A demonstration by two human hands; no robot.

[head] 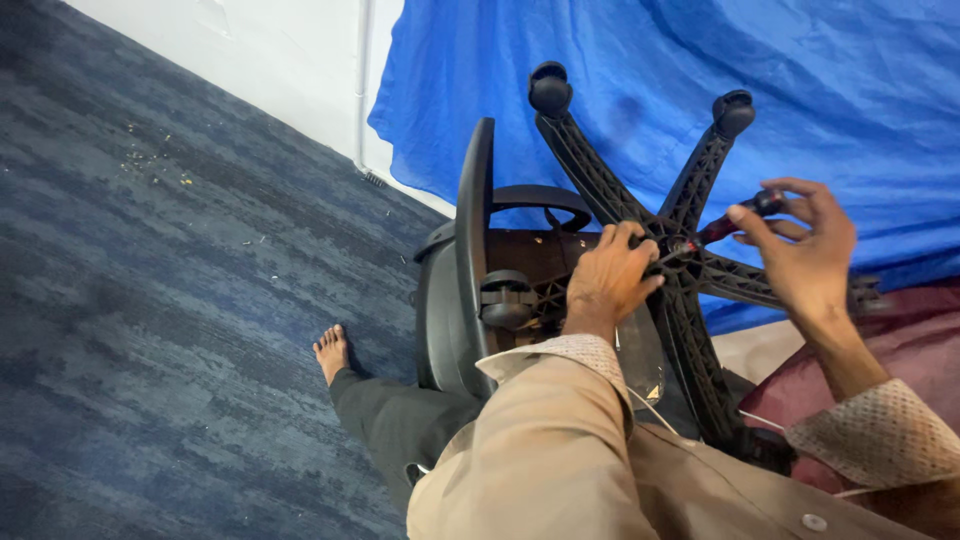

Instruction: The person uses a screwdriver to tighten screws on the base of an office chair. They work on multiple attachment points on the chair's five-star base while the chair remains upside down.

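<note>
Floor: blue-grey carpet [150, 300] fills the left of the view, with small crumbs of debris scattered near the white wall [290, 60].
Backdrop: a blue cloth [800, 90] hangs behind the work, reaching down to the floor.
Chair: a black office chair [470, 280] lies tipped on its side on the carpet, seat edge toward the left, its underside facing the person.
Chair base: the five-armed star base [690, 290] points toward the camera, two casters [549, 88] raised against the cloth, another caster low beside the seat.
Person: seated on the floor in a tan shirt, one dark-trousered leg stretched out under the chair, bare foot [332, 352] on the carpet.
Cushion: a maroon shape [900, 340] sits at the right, behind the right forearm.
Left hand: the left hand [608, 278] is clenched over the hub of the base, fingers curled round the centre.
Right hand: the right hand [800, 250] grips the dark handle of a screwdriver [720, 230], fingers wrapped about its end.
Screwdriver: its red-collared shaft runs down-left to the hub, tip just beside the left fingers.
Risk: judging from this, the tip could slip off the hub and jab the left hand, since those fingers lie right in its line; the chair could also roll, being propped only by the person's hold.
</note>
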